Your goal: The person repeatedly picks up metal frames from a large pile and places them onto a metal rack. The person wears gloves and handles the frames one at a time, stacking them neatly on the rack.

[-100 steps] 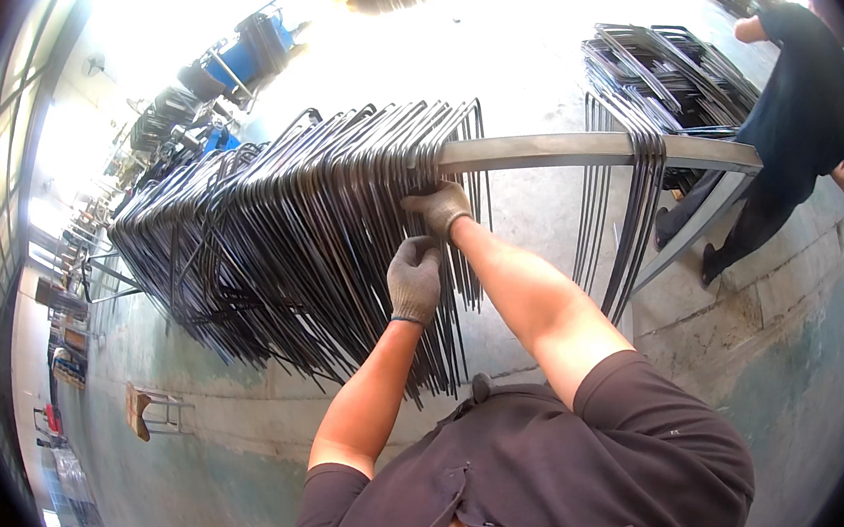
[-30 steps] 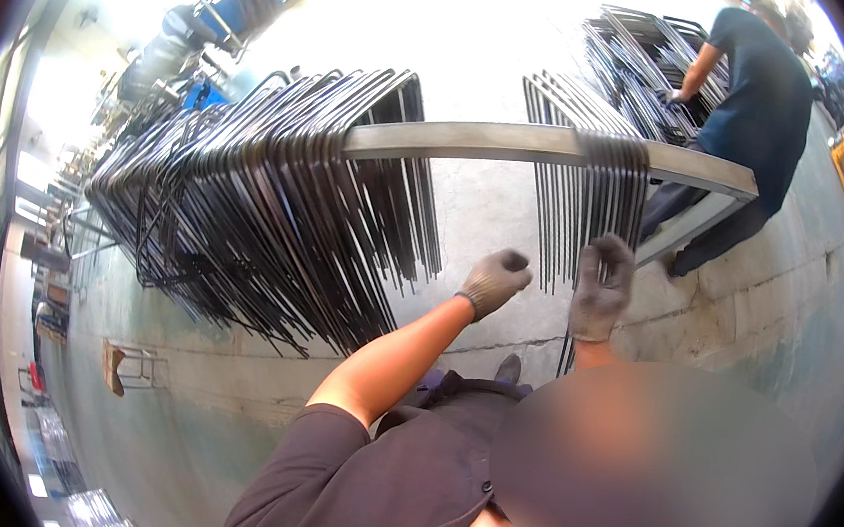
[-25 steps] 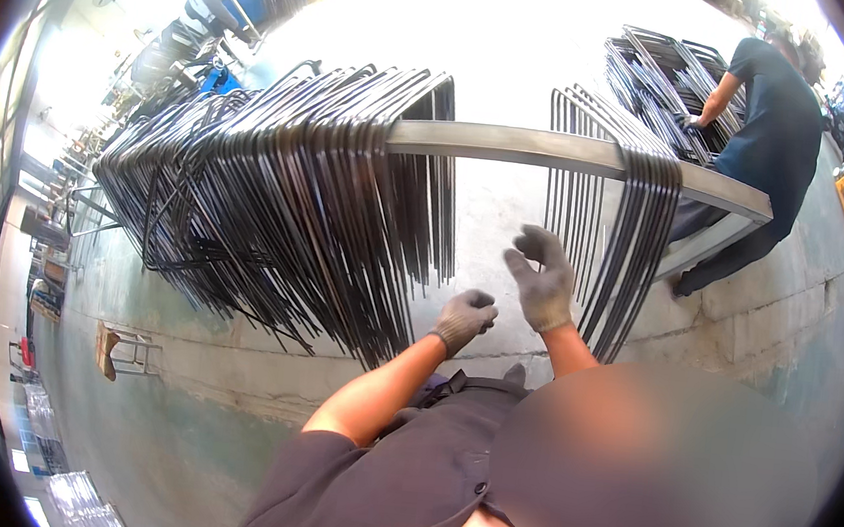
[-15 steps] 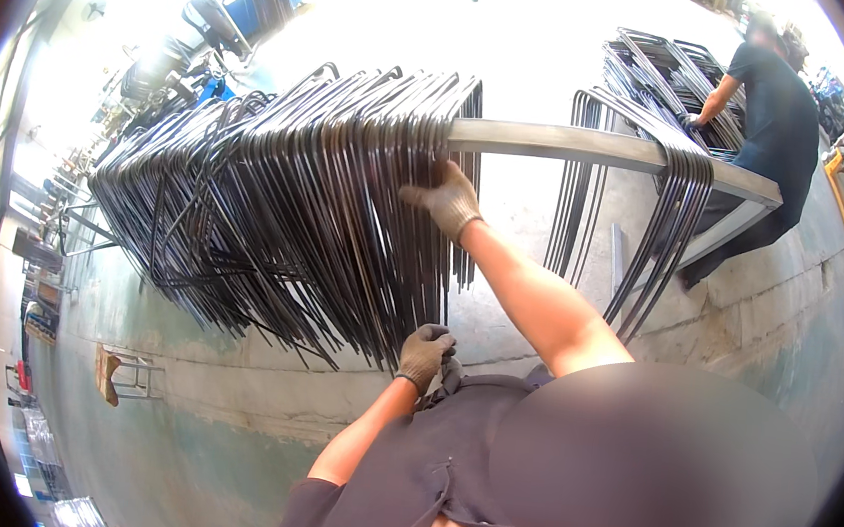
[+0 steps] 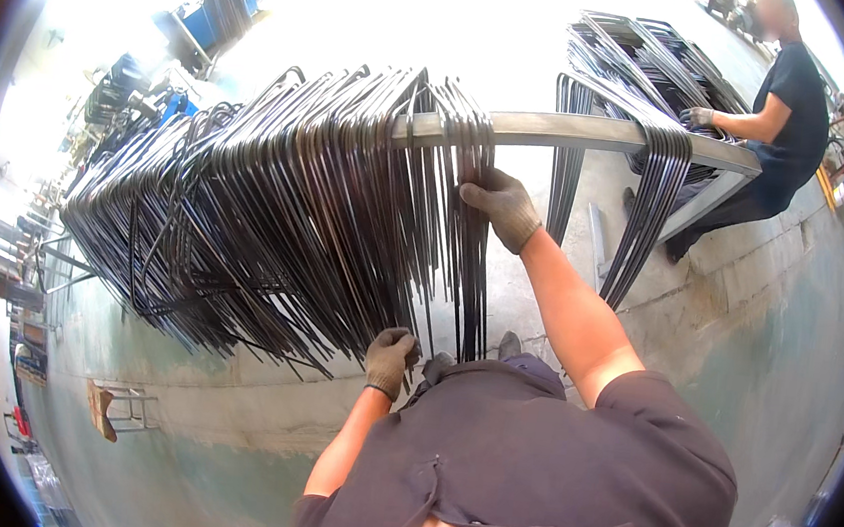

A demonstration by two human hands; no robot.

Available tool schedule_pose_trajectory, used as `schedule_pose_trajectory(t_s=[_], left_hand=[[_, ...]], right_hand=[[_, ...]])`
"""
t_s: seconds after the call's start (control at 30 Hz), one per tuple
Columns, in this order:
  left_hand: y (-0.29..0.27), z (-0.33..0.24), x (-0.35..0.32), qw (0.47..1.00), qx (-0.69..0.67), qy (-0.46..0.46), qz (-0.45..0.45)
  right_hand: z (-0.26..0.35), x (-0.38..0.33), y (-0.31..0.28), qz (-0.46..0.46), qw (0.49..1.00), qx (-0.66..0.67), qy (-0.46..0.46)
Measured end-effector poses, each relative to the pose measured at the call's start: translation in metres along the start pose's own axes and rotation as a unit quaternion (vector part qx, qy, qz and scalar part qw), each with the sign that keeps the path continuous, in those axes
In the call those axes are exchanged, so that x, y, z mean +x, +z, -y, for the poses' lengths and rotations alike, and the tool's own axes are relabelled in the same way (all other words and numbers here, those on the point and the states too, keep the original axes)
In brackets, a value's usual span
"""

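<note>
Grey-gloved, your right hand (image 5: 503, 210) is curling firmly around the near legs of the bent metal rod bunch (image 5: 469, 268), hanging over the steel beam (image 5: 564, 132). Your left hand (image 5: 388, 361) is curling near the lower ends, its hold unclear. The bunch is probably feeling heavy, stiff and slick; keep gripping its legs together. Unlike a moment ago, it is hanging apart from the main stack (image 5: 249, 178).

A small bunch of bent rods (image 5: 467, 232) has come away from the long row (image 5: 267, 200), baring some rail (image 5: 564, 129) just left of the right hand (image 5: 503, 210) that now grips it, while the co-worker (image 5: 799, 106), beyond and right of that grip, has straightened up.
</note>
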State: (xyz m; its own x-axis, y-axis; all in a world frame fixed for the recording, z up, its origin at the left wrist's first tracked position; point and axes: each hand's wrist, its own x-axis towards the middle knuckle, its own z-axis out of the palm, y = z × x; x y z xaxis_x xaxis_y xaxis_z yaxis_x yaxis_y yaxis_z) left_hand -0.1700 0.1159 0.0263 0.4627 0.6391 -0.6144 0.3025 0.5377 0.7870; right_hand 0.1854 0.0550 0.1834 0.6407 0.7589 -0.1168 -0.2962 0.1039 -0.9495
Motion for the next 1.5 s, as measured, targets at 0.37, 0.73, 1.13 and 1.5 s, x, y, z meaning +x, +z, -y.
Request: schedule_pose_trajectory(t_s=[0.37,0.73,1.13,1.5], left_hand=[[0.116,-0.162,0.034,0.952,0.179,0.247,0.018],[0.158,-0.192,0.036,0.923,0.193,0.333,-0.015],[0.179,-0.218,0.05,0.874,0.205,0.428,-0.108],[0.179,-0.223,0.081,0.957,0.121,0.265,-0.008]], right_hand=[[0.0,0.017,-0.021,-0.061,0.997,-0.034,0.027],[-0.003,0.022,-0.038,-0.025,0.995,-0.095,0.016],[-0.029,0.045,-0.031,-0.056,0.984,-0.168,-0.036],[-0.024,0.036,-0.024,-0.044,0.998,-0.05,-0.007]])
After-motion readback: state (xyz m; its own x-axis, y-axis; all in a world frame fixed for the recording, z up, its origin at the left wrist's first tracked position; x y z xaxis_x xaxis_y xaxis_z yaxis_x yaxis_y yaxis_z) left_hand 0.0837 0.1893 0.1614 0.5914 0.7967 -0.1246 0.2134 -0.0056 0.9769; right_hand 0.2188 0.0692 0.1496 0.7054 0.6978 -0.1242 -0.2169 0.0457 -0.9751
